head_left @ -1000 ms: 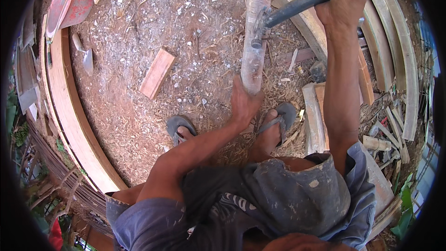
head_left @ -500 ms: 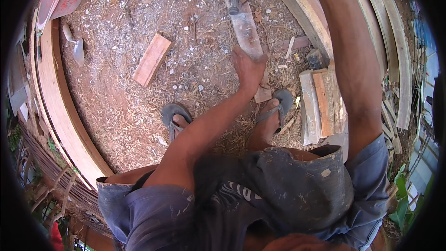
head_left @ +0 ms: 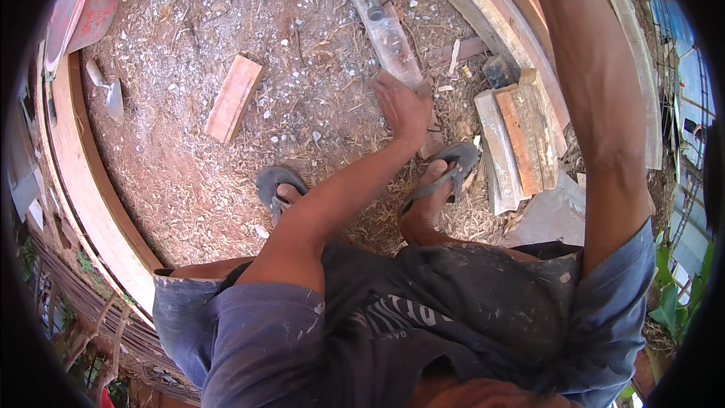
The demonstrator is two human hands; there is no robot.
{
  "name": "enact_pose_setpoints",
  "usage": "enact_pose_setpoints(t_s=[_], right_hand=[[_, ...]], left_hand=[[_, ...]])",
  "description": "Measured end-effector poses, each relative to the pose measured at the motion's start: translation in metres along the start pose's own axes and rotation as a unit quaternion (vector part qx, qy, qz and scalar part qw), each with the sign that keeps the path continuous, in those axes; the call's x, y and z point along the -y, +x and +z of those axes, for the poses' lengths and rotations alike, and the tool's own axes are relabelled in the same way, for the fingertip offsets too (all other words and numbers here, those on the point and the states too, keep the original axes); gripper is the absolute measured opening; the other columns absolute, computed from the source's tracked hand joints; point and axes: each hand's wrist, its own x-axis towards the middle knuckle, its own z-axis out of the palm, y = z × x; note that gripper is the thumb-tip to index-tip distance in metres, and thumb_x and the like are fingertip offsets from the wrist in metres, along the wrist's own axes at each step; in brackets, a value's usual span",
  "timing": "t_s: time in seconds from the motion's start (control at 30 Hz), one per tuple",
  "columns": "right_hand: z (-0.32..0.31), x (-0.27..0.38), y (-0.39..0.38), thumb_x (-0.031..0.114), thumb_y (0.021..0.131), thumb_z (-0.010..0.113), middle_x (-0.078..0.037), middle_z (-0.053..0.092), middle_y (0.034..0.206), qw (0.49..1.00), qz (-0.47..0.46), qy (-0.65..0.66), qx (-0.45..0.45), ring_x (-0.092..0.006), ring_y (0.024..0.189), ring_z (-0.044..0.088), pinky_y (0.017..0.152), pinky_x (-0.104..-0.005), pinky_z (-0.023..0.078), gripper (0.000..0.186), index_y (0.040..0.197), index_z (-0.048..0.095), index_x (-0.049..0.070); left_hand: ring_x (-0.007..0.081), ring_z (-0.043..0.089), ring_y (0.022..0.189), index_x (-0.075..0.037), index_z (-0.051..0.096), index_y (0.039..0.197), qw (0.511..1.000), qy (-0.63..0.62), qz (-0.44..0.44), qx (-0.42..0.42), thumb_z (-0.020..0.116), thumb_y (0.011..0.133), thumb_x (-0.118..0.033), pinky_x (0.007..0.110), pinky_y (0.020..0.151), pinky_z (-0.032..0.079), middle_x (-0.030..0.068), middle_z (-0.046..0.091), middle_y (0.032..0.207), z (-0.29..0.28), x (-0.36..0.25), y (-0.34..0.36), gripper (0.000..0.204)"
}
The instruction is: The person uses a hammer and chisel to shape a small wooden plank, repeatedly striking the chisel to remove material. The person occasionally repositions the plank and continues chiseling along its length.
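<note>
My left hand [head_left: 405, 108] is closed around the near part of a narrow, worn wooden board [head_left: 393, 44], which runs away from me between my feet. Over the board's far part is a hammer [head_left: 375, 1], its metal head at the wood and its dark handle leaving the picture at the top. Whether the head touches the board I cannot tell. My right forearm [head_left: 604, 106] stretches up along the right side, and the hand itself lies beyond the upper edge, out of sight.
A short wood block [head_left: 234, 98] and a trowel [head_left: 112, 92] lie on shaving-strewn ground to the left. Long planks [head_left: 98, 174] stand at the left rim. Stacked wood offcuts [head_left: 521, 140] sit beside my right sandal [head_left: 457, 159]. A red-stained pan [head_left: 94, 11] is at far left.
The whole view has shifted slightly. My right forearm appears farther right, and the hammer head is a little farther from my left hand, which stays on the board.
</note>
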Motion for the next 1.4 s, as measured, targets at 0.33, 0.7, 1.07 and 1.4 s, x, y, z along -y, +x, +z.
enact_pose_setpoints(t_s=[0.33,0.7,1.07,1.4], right_hand=[[-0.024,-0.012,-0.063,0.033,0.096,0.064,-0.002,0.043,0.059,0.994,-0.042,0.088,-0.044,-0.0168,0.046,0.044,0.047,-0.0332,0.040,0.036,0.072,0.047,0.011],[-0.037,-0.012,-0.059,0.031,0.106,0.046,0.001,0.035,0.069,0.991,-0.011,0.081,0.104,-0.0125,0.060,0.040,0.070,-0.0362,0.041,0.036,0.074,0.037,0.017],[0.006,-0.009,-0.112,0.028,0.102,0.047,0.000,0.037,0.065,0.994,-0.098,-0.026,-0.029,-0.0137,0.054,0.039,0.059,-0.0351,0.040,0.035,0.071,0.039,0.014],[0.008,-0.041,-0.159,0.023,0.103,0.048,-0.004,0.043,0.061,0.962,-0.175,0.138,-0.158,-0.0151,0.051,0.042,0.049,-0.0341,0.042,0.039,0.067,0.044,0.009]], left_hand=[[0.0403,0.060,0.084,0.004,0.057,0.087,0.972,-0.002,0.154,0.179,0.057,0.089,-0.022,0.050,0.080,0.049,0.0230,0.059,0.086,-0.083,0.041,0.048,0.025],[0.0367,0.058,0.115,-0.007,0.072,0.109,0.949,0.108,0.282,0.095,0.051,0.095,-0.039,0.047,0.099,0.045,0.0189,0.065,0.120,-0.103,-0.071,0.290,0.041],[0.0341,0.067,0.100,0.003,0.066,0.112,0.962,0.030,0.180,0.203,0.052,0.095,-0.033,0.043,0.089,0.051,0.0200,0.071,0.105,-0.077,-0.076,0.273,0.042],[0.0361,0.058,0.124,-0.006,0.067,0.125,0.960,0.063,0.171,0.211,0.048,0.099,-0.044,0.043,0.107,0.044,0.0198,0.064,0.130,-0.085,-0.053,0.276,0.050]])
